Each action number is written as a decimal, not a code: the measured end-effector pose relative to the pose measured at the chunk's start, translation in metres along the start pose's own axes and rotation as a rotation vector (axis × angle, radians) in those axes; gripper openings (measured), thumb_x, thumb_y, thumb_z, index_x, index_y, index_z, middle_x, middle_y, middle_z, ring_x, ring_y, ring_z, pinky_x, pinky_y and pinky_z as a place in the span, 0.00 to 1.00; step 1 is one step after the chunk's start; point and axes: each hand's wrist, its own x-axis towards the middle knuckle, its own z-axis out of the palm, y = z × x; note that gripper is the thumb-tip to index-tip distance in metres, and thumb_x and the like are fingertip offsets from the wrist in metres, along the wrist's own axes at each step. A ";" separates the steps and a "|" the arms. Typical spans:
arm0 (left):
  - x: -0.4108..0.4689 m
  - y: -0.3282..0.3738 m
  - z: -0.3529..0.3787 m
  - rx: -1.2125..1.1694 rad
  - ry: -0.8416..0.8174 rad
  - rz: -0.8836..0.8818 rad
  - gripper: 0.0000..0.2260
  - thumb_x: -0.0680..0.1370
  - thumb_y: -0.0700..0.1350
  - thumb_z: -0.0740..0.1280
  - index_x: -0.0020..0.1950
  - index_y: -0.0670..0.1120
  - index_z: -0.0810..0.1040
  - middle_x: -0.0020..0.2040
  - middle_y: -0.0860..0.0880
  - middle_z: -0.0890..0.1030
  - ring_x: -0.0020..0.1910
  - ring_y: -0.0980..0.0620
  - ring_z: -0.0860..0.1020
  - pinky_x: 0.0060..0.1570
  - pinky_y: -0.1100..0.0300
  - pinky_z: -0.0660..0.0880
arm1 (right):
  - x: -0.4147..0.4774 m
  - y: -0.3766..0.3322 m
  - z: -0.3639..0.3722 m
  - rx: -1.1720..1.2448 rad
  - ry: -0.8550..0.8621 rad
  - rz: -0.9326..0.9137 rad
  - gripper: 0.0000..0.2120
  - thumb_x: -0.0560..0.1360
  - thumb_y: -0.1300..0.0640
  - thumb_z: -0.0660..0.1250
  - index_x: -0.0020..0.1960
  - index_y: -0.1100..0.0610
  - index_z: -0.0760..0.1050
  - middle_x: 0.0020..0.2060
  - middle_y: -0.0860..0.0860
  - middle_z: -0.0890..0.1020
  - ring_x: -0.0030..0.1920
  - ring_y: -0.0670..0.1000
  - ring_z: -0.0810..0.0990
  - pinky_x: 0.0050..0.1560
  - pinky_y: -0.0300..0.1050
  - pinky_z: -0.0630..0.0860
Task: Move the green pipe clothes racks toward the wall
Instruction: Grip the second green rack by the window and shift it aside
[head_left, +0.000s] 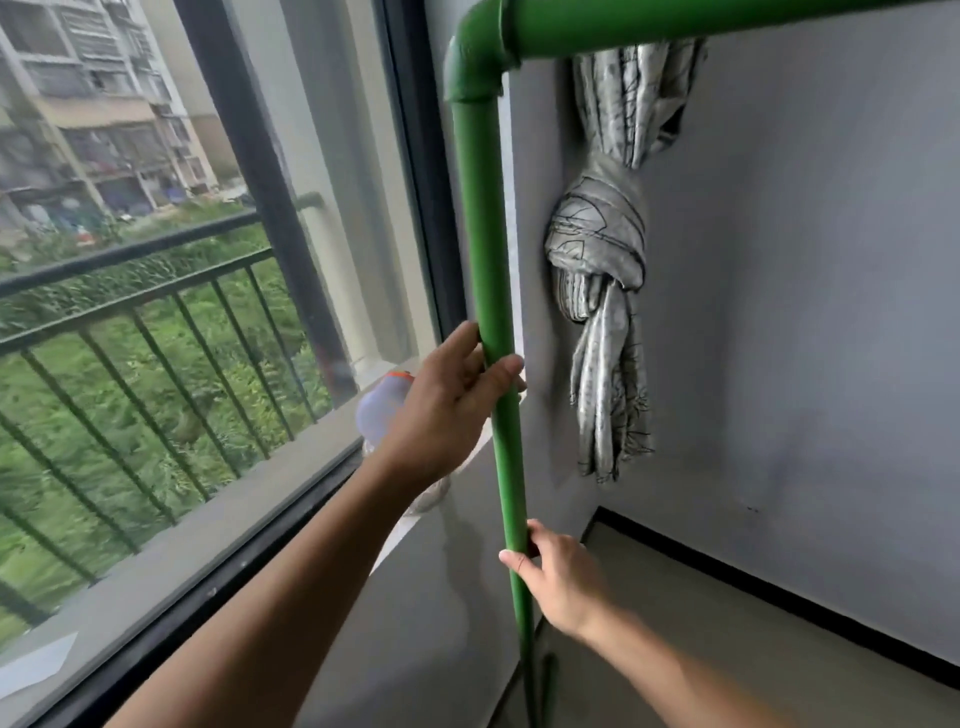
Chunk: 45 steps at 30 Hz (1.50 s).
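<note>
The green pipe clothes rack (483, 228) stands upright in the corner between the window and the grey wall (810, 291). Its vertical post runs from an elbow joint at the top down to the floor, and a horizontal bar leads off to the upper right. My left hand (447, 405) wraps the post at mid height, thumb on the left and fingers round the right side. My right hand (558, 577) grips the same post lower down. The rack's foot is partly visible near the bottom edge.
A knotted grey curtain (602, 270) hangs against the wall just right of the post. A large window (197, 291) with a dark frame fills the left. A plastic bottle (382, 410) stands on the sill behind my left hand. A black skirting (779, 592) edges the floor.
</note>
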 end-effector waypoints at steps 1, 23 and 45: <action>0.010 -0.001 0.008 -0.011 -0.003 -0.005 0.11 0.78 0.42 0.63 0.53 0.34 0.70 0.44 0.32 0.80 0.44 0.40 0.81 0.49 0.44 0.79 | 0.007 0.006 -0.006 -0.011 0.010 0.012 0.13 0.76 0.43 0.62 0.52 0.51 0.74 0.39 0.51 0.84 0.44 0.56 0.82 0.39 0.47 0.71; 0.288 -0.080 0.160 0.051 -0.175 0.112 0.16 0.71 0.56 0.63 0.46 0.43 0.70 0.40 0.38 0.81 0.40 0.38 0.80 0.42 0.39 0.78 | 0.214 0.148 -0.113 -0.049 0.362 0.379 0.11 0.75 0.48 0.67 0.51 0.55 0.76 0.39 0.54 0.84 0.39 0.57 0.81 0.40 0.49 0.77; 0.452 -0.106 0.286 0.220 -0.062 0.183 0.08 0.79 0.48 0.58 0.51 0.43 0.66 0.40 0.36 0.80 0.36 0.37 0.79 0.35 0.39 0.76 | 0.359 0.263 -0.249 -0.189 0.144 0.279 0.14 0.74 0.45 0.67 0.53 0.53 0.73 0.46 0.53 0.85 0.44 0.56 0.84 0.41 0.48 0.78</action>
